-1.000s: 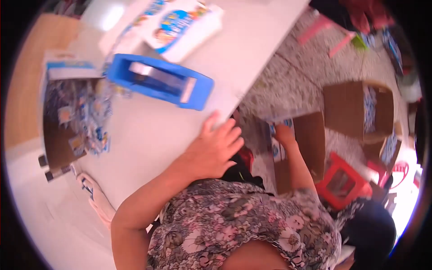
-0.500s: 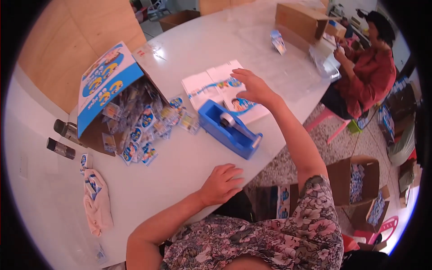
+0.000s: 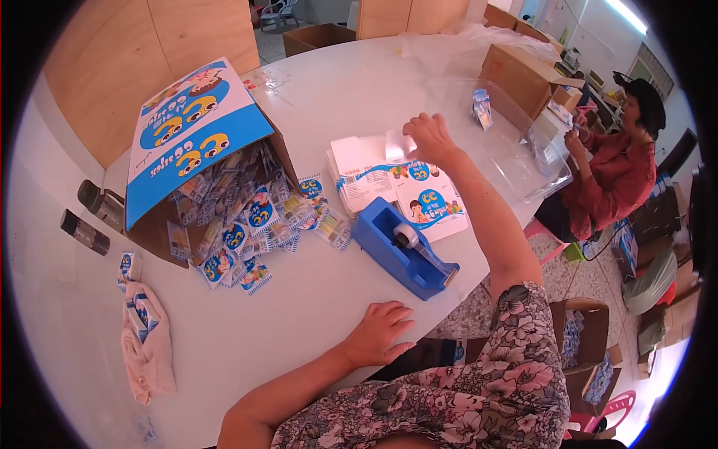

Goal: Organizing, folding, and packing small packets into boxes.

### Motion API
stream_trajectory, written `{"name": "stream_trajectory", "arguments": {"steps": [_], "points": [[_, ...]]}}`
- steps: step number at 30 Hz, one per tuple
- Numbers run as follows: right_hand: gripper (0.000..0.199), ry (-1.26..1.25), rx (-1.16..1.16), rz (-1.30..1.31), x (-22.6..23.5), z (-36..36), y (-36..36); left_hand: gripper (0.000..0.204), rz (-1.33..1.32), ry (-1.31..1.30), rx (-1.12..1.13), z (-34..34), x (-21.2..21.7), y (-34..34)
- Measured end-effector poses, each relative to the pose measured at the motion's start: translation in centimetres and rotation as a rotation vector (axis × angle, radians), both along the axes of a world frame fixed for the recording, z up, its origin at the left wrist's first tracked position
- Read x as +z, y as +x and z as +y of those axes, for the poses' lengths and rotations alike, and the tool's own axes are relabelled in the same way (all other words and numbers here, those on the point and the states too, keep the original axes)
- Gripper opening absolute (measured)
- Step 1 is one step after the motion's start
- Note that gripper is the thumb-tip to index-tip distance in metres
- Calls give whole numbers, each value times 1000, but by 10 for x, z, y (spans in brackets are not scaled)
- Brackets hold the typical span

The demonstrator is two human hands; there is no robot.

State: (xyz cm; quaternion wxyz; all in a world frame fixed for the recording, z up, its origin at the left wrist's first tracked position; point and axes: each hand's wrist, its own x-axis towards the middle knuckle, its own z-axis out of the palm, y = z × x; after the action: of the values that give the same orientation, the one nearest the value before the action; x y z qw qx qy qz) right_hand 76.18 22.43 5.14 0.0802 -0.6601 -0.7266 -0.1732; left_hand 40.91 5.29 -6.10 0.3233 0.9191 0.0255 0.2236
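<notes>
Right hand (image 3: 428, 137) stretched far over table (image 3: 314, 299), fingers pinch white flat pack (image 3: 396, 146) at top of stack (image 3: 389, 183). Left hand (image 3: 378, 333) open, flat on table near edge, w/ nothing in it. Blue tape dispenser (image 3: 404, 251) between hands.

Table: wide white table (image 3: 314, 112) with a rounded edge, filling most of the view.
Walls: light wooden panels (image 3: 97, 67) along the far left.
Floor: grey speckled floor (image 3: 568, 277) on the right.
Seating: a pink plastic stool (image 3: 598, 410) near right.
Storage: open cardboard boxes (image 3: 591, 352) on the floor near right.
Light: bright strip light (image 3: 628, 15) far right.
</notes>
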Motion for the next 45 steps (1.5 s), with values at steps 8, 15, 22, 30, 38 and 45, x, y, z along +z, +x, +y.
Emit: {"name": "stream_trajectory", "arguments": {"steps": [8, 15, 22, 30, 38, 45], "points": [[28, 421, 8, -124, 171, -108, -63, 45, -328, 52, 35, -4, -13, -18], [33, 32, 351, 336, 167, -211, -241, 118, -630, 419, 951, 16, 140, -130], [20, -460, 1074, 355, 118, -203, -365, 151, -236, 327, 830, -22, 112, -251], [16, -537, 1397, 303, 126, -171, -435, 136, -24, 358, 943, -53, 118, -304], [7, -69, 1216, 125, 135, -158, -469, 129, -463, 35, 1201, -22, 48, -334], [8, -633, 928, 163, 38, -139, -470, 145, -186, -114, 1088, -36, 20, -322]]}}
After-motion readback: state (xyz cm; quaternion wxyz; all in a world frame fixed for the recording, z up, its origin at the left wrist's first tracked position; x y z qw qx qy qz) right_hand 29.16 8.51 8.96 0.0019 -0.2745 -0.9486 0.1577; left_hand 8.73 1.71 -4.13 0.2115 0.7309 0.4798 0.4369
